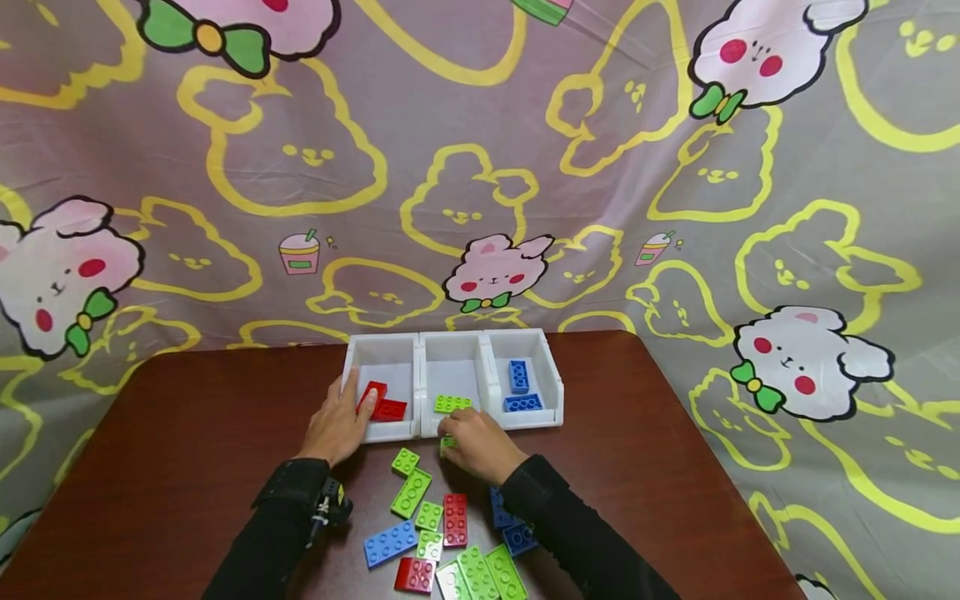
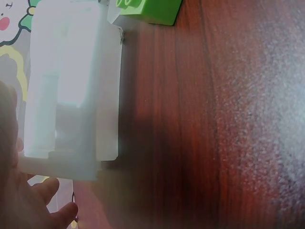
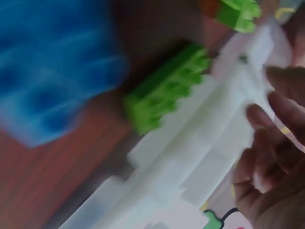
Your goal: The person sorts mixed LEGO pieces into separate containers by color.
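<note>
Green brick (image 1: pixel 446 447): lower centre of frame, just before white tray (image 1: pixel 393 432), at fingertips of right hand (image 1: pixel 480 446); fingers bent, grip cannot be told. Left hand (image 1: pixel 335 423): grasps tray's left front corner. Red bricks (image 1: pixel 390 409), blue bricks (image 1: pixel 522 403): left and right compartments. Loose bricks (image 1: pixel 477 573): bottom centre, brown surface (image 1: pixel 637 467).

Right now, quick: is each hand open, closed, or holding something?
Left hand: open, resting on the white tray's left end.
Right hand: open, loosely curled at the tray's front edge, holding nothing visible.
</note>
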Demonstrator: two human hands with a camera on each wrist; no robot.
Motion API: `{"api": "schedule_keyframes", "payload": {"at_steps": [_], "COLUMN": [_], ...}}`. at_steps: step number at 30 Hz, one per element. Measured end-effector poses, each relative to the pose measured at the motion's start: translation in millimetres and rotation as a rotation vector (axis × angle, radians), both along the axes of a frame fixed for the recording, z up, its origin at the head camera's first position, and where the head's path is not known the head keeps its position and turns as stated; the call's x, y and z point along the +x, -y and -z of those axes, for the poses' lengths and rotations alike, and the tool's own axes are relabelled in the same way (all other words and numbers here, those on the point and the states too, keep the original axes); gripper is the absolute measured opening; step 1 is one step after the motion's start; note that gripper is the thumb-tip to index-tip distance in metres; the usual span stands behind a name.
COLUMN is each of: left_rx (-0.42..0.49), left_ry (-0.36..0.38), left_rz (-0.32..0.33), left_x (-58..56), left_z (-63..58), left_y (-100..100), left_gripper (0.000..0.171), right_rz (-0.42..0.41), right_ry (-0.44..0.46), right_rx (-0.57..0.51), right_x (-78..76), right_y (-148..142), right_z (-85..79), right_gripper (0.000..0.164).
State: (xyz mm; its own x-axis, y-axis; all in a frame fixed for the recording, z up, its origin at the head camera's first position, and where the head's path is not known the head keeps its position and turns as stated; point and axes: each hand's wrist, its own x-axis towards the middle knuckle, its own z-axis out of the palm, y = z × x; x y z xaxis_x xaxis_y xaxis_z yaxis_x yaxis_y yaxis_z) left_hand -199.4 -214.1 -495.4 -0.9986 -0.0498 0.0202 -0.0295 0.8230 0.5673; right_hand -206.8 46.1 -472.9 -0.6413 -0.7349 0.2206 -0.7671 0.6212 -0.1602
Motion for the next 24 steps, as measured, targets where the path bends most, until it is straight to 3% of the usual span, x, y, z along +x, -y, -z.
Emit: {"api": "schedule_keyframes", "payload": {"at_steps": [4, 8, 21, 24], "left_rx": [-0.005, 0.002, 0.005, 0.008], "left_ry": [-0.009, 0.005, 0.019, 0.024], "left_rz": [0.007, 0.012, 0.011, 0.008], "left_x": [0.6, 1.4, 2.0, 1.4], "left_z": [-1.9, -3.7, -3.9, -2.7], "left_y": [-1.8, -2.3, -0.1, -1.7], "left_gripper": [0.072, 0.072, 0.076, 0.077], "right_rz": [0.042, 0.074, 0.006, 0.015], "right_ry": [-0.025, -0.011, 0.035, 0.097], "right_rx": [0.104, 0.123, 0.143, 0.152], "right_x": [9.8, 16.1, 16.7, 14.5], "right_y": [-19.7, -30.1, -35.5, -35.4], "right_z": [8.7, 12.5, 16.2, 9.0], "right_gripper": [0.017, 0.014, 0.021, 0.023]}}
